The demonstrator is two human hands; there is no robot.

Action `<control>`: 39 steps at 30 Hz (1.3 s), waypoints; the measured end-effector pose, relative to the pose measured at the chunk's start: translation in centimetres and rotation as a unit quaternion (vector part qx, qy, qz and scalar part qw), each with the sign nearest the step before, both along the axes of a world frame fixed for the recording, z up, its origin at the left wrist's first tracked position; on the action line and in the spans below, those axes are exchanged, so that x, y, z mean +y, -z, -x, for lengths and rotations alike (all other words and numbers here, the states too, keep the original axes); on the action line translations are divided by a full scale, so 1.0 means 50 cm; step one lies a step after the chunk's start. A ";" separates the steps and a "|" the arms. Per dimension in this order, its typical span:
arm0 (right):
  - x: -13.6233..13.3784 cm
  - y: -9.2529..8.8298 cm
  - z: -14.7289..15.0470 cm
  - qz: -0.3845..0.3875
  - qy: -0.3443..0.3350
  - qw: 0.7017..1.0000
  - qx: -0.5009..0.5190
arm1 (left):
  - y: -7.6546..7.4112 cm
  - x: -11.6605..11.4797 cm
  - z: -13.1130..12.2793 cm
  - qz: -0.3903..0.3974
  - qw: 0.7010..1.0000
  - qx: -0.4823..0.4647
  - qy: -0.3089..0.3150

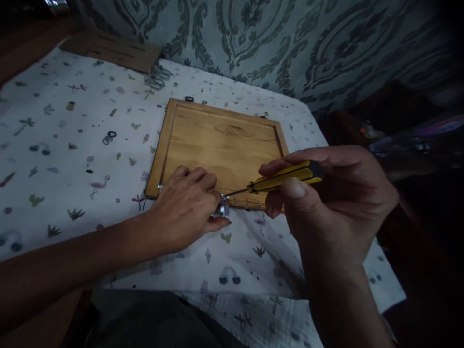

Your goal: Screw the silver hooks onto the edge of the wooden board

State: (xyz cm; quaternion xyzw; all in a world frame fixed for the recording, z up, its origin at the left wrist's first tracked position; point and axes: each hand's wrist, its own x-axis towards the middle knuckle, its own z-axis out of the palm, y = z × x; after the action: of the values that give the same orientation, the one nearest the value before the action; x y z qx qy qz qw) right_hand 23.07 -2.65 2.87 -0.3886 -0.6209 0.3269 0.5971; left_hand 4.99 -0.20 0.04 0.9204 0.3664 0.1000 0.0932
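A wooden panel with a raised frame lies flat on the patterned cloth. At its near edge, my left hand is closed around a small shiny metal fitting, fingers resting on the wood and thumb at the fitting's near side. My right hand grips a yellow and black screwdriver between thumb and fingers. The screwdriver's tip points left and meets the metal fitting beside my left fingers. A row of small holes runs along the panel's edge below the shaft.
Several metal pieces lie at the back beside a flat cardboard piece. A small dark ring-shaped item appears left of the panel. Patterned fabric rises behind the table. A clear plastic object is at the right.
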 end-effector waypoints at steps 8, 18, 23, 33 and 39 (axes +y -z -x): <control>0.002 0.001 -0.007 0.005 -0.022 0.999 -0.031 | -0.005 0.002 -0.003 0.030 0.999 0.013 -0.007; 0.006 -0.008 -0.003 -0.053 0.033 0.996 -0.062 | -0.005 0.000 -0.003 0.042 0.999 0.016 -0.007; 0.006 -0.006 -0.006 -0.014 -0.021 0.999 -0.029 | -0.002 0.001 -0.001 0.012 1.000 0.002 0.002; 0.001 -0.006 -0.004 -0.040 0.021 0.998 -0.037 | 0.000 0.001 0.001 0.005 1.000 -0.014 0.004; -0.003 -0.005 0.005 -0.053 0.056 0.997 -0.023 | -0.003 -0.001 0.000 0.027 1.000 -0.004 -0.001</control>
State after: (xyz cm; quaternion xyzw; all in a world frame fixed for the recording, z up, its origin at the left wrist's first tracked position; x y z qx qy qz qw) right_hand 22.81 -2.80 3.13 -0.3979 -0.6284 0.2507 0.6197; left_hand 4.98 -0.24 0.19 0.9166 0.3697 0.0937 0.1197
